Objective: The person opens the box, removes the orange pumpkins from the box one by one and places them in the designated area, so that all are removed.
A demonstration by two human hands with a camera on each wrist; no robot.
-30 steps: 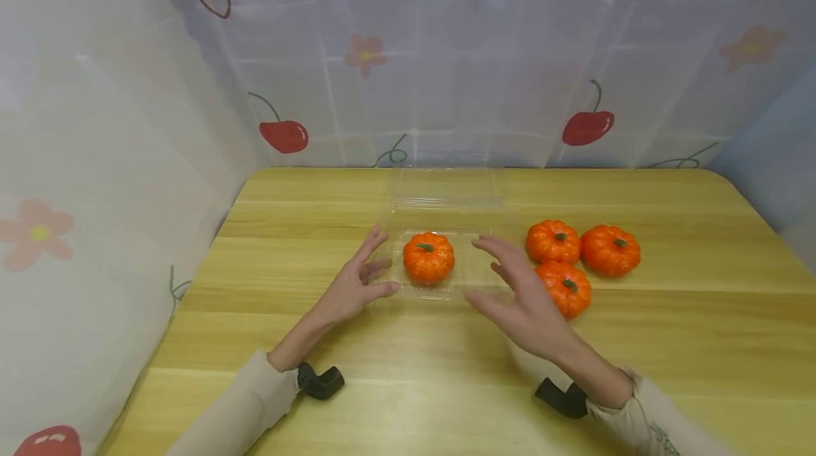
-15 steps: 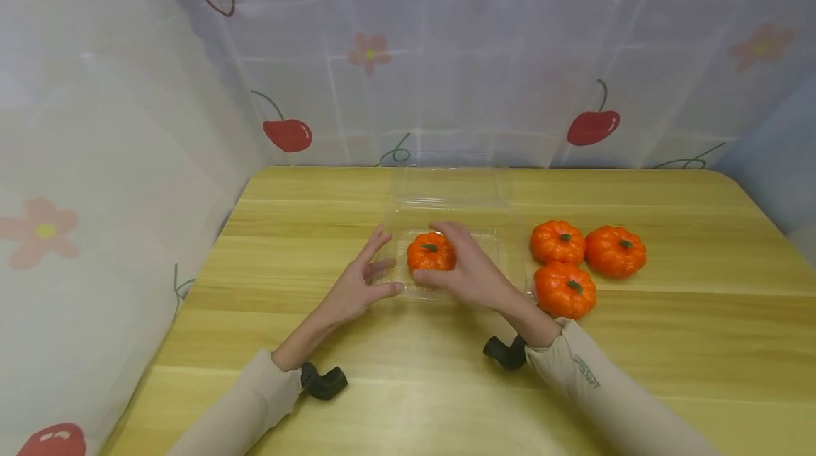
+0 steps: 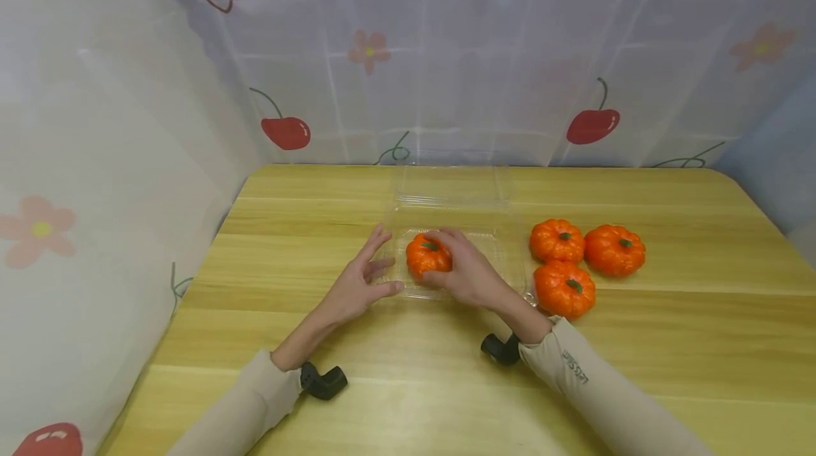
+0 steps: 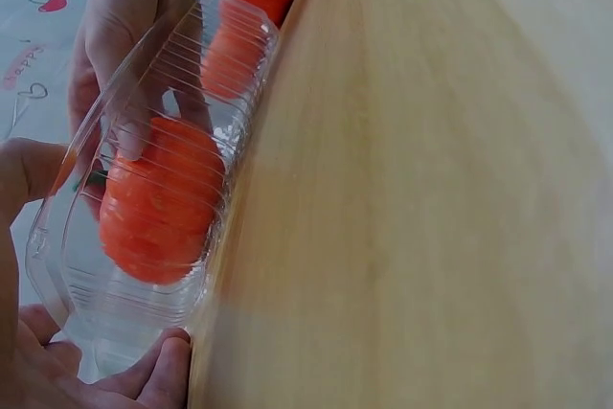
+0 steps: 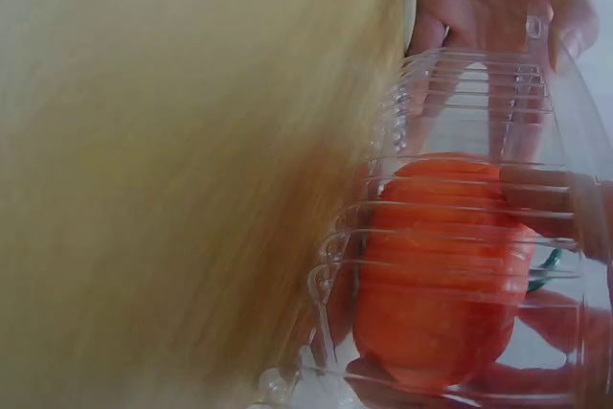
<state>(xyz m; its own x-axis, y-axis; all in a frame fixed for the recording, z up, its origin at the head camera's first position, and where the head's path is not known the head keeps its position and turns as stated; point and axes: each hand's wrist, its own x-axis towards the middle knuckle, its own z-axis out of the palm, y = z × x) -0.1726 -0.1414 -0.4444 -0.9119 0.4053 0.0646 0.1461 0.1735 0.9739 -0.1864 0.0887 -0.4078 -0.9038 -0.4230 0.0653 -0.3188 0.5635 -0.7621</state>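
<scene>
A clear plastic clamshell box point(image 3: 503, 268) lies on the table with its lid point(image 3: 455, 183) raised at the back. In its left half sits a small glossy orange pumpkin point(image 3: 421, 258) with a green stem. My right hand point(image 3: 474, 275) reaches in from the right and grips this pumpkin, thumb on the near side and fingers on the far side. At the box's left end, my left hand point(image 3: 353, 289) has its fingers spread, with the thumb at the near left corner. Through the clear ribbed wall, the left wrist view shows the pumpkin point(image 4: 163, 208) low in the box.
Right of the box, three more orange pumpkins point(image 3: 564, 289) stand close together on the wooden table point(image 3: 408, 385). A printed curtain point(image 3: 459, 73) hangs behind the table and along its left side. Each wrist carries a black mount point(image 3: 324, 382).
My right hand has moved left from beside the box into it and taken hold of the pumpkin. The left hand has stayed at the box's left end.
</scene>
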